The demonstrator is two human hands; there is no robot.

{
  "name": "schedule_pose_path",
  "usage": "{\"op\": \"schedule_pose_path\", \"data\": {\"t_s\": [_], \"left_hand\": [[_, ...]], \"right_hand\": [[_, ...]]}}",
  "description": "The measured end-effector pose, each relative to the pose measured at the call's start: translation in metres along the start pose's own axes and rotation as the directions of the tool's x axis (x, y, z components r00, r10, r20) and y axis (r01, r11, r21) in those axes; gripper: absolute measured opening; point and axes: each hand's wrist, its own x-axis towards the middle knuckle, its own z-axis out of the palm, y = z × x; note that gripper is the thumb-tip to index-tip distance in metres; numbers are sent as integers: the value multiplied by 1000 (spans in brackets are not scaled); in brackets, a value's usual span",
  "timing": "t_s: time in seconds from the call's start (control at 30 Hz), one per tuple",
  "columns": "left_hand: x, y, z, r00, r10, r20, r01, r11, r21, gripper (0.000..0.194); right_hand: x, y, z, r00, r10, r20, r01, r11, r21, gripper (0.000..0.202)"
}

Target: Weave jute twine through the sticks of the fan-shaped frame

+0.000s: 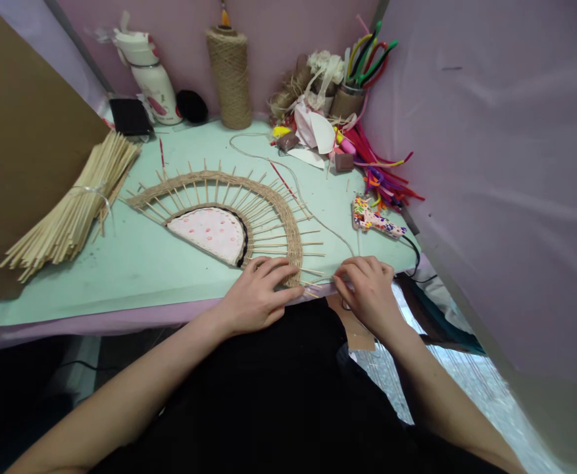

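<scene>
A half-round woven fan [292, 227] of thin sticks and brown twine lies on the pale green table top, its curved side away from me. At its flat edge sits a white half-circle panel [209, 232] with pink spots and a dark braided rim. My left hand [261, 294] is closed over the fan's near right end, fingers on the woven band and thumb at the stick tips. Just right of the fan, my right hand [367, 289] is pinched on a strand of twine [325, 228], which trails back across the table. Its fingertips are partly hidden.
A tied bundle of sticks [78, 204] lies left. Behind stand a white bottle [156, 85] and a twine cone [229, 79]. At right are a flowered glue gun [377, 219] with its cord, pipe cleaners [367, 148] and a scissors holder [348, 101]. Fabric walls enclose the table.
</scene>
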Motion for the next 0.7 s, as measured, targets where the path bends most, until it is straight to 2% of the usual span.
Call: {"op": "schedule_pose_path", "data": {"t_s": [0.1,0.23,0.5,0.7], "left_hand": [[0,0,0,1000,-1,0,1,1000,-1,40],[0,0,0,1000,1,-12,-1,1000,-3,40],[-4,0,0,1000,13,-17,-14,1000,-10,43],[-10,-3,6,992,-11,-129,-3,995,-104,54]], "right_hand": [[3,0,-3,1000,-20,-18,21,999,27,8],[15,-2,5,999,-13,-32,14,999,44,9],[23,-7,18,990,136,-44,-132,987,95,18],[13,-3,13,961,265,79,-276,933,231,19]]}}
